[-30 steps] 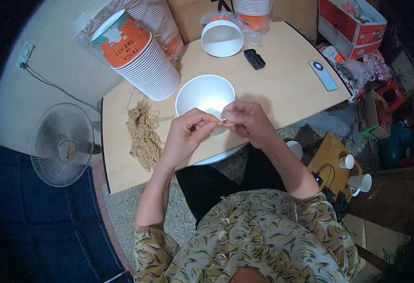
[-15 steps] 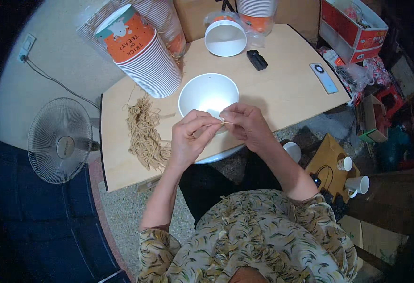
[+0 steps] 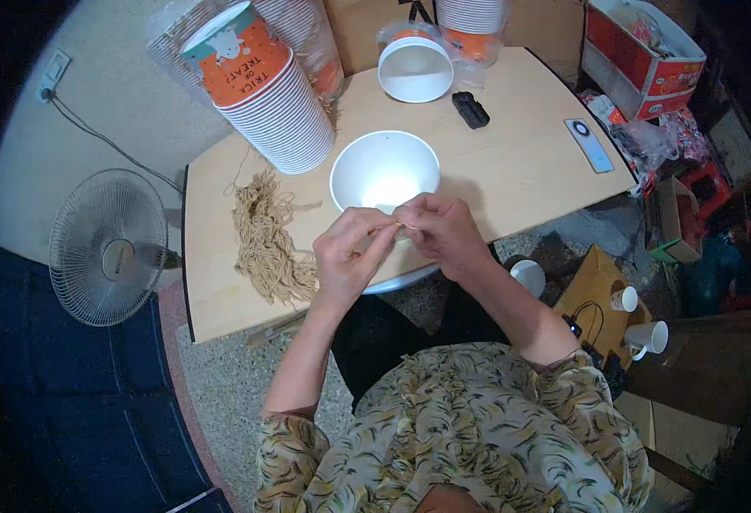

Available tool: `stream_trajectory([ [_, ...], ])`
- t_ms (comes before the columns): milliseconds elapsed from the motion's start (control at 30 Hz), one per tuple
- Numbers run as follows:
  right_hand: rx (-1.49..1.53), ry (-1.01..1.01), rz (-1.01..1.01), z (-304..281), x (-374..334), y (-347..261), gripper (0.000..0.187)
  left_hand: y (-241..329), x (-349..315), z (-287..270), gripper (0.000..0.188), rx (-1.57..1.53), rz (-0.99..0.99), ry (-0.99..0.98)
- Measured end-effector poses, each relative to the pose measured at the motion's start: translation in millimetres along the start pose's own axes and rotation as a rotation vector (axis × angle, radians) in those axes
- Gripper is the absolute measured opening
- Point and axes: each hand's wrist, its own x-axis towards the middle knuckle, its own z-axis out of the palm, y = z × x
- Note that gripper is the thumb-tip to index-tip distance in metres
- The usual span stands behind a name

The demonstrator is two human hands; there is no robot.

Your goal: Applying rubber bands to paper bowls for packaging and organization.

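My left hand (image 3: 347, 250) and my right hand (image 3: 450, 238) meet fingertip to fingertip over the near rim of a white paper bucket (image 3: 385, 162), whose inside faces up. Both pinch a thin pale cord (image 3: 404, 225); only a short bit of it shows, the rest being hidden by the fingers. Left of my left hand lies a loose heap of beige cords (image 3: 270, 248). Behind the heap stands a tall leaning stack of nested paper buckets (image 3: 283, 128), the top one orange and teal with a printed figure.
Another bucket (image 3: 416, 73) lies on its side at the table's back, near a black object (image 3: 470, 110). A phone (image 3: 589, 145) rests at the right edge. A fan (image 3: 110, 248) stands left of the table (image 3: 512, 171); a red carton (image 3: 642, 64) and a mug (image 3: 647, 339) are on the right.
My fingertips have drawn closer together around the cord, and less of it shows. The view has shifted slightly; the bucket, heap and stack keep their places on the table.
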Motion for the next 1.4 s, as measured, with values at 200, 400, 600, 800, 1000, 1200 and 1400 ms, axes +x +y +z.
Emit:
stream_trajectory([
  [200, -0.030, -0.058, -0.056, -7.9, -2.0, -18.3, 0.020, -5.8, -0.4, -8.5, 0.010, -0.194, -0.141, -0.030],
  [400, -0.605, -0.077, -0.543, -19.3, -0.6, -9.0, 0.018, -6.5, 10.4, -18.2, 0.009, -0.700, -0.751, -0.152],
  [600, -0.833, 0.040, -0.843, -8.1, -0.6, 7.2, 0.020, -7.6, 10.0, -10.9, 0.016, -0.762, -0.777, -0.122],
  [800, -0.876, 0.109, -0.884, -9.9, -0.3, 8.6, 0.011, -7.1, 10.8, -8.8, 0.015, -0.757, -0.785, -0.126],
  [1000, -0.823, 0.157, -0.783, -7.6, -4.1, 7.2, 0.008, -4.2, 11.6, -6.7, 0.015, -0.767, -0.793, -0.125],
  [1200, -0.763, 0.152, -0.730, -5.3, -4.6, 7.6, 0.007, -3.3, 10.5, -2.9, 0.013, -0.693, -0.762, -0.088],
  [1400, -0.527, 0.112, -0.453, -10.5, -1.7, 17.5, 0.007, 5.4, 9.6, 2.1, 0.012, -0.551, -0.667, -0.092],
])
